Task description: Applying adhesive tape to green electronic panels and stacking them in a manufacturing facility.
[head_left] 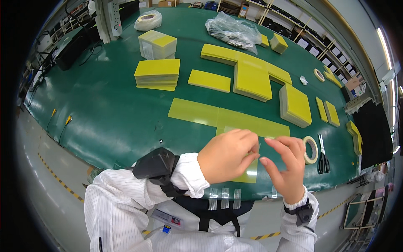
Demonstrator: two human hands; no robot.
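Observation:
My left hand (226, 157) is closed, thumb and forefinger pinched on a thin clear sliver that looks like tape. Beside it, my right hand (289, 166) has thumb and fingers spread apart, with nothing visible between them. Both hands hover over flat yellow translucent sheets. Several sheets make a row (193, 111) across the table, and another sheet (248, 176) runs from it toward the front edge, partly hidden by my left hand. Short clear tape strips (225, 194) hang from the front edge below my hands.
A tape roll (310, 150) and black scissors (323, 161) lie right of my right hand on the green table (105, 109). Yellow card stacks (157, 74) stand farther back, around a T-shaped group (252, 80). A clear plastic bag (233, 31) lies behind.

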